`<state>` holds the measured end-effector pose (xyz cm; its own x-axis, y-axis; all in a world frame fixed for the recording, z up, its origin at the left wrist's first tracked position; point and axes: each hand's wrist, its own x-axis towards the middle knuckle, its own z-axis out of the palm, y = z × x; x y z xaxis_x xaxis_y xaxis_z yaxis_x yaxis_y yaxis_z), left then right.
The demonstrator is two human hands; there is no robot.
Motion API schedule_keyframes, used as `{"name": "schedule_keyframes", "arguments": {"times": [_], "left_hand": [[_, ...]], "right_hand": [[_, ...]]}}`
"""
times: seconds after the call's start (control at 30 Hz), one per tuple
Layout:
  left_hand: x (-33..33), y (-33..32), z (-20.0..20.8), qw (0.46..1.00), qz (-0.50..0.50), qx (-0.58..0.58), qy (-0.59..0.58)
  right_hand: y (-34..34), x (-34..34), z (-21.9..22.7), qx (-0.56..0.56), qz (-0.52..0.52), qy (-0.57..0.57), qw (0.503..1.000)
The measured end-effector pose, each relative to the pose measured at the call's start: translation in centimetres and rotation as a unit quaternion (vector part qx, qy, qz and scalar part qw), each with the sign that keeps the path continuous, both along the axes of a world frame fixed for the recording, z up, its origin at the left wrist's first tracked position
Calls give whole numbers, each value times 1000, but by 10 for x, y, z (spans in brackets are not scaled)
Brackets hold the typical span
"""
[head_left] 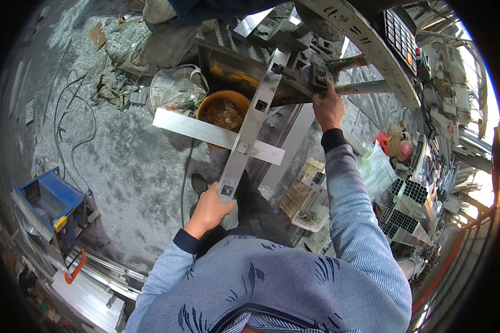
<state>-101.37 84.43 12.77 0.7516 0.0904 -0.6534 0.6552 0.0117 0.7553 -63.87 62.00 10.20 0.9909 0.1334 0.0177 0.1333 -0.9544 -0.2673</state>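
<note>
My left hand (210, 210) is closed on the near end of a long silver metal profile (250, 125) with square cutouts along its face. The profile runs away from me, its far end at the dark metal machine (236, 65). A flat silver strip (189, 123) crosses it at an angle; where they cross, the strip is hidden beneath the profile. Ahead and to the right, my right hand (329, 108) has its fingers bent at a dark block (318, 72) on the machine. What those fingers grip is hard to make out.
A yellow bucket (204, 103) with scraps stands under the strip, beside a whitish sack (178, 89). A pale board (366, 41) with a calculator (400, 40) juts in at upper right. Beige crates (300, 188) sit right of my legs; a blue machine (55, 191) stands left.
</note>
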Motion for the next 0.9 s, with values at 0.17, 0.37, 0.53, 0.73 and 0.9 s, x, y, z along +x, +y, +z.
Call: {"name": "schedule_keyframes", "arguments": {"times": [0.17,0.37,0.53,0.73,0.9], "left_hand": [[2,1,4,999,-14,29,-5],[1,1,2,1000,1,-18,16],[0,-2,-5,997,-11,63,-31],[0,-1,-9,1000,-1,15,-5],[2,0,-5,1000,3,18,-14]], "right_hand": [[8,-1,4,-9,-14,18,1000],[17,-13,10,25,11,27,999],[52,-48,-14,326,20,98,940],[105,-56,-23,514,-3,255,819],[133,-57,-12,561,-107,403,715]]}}
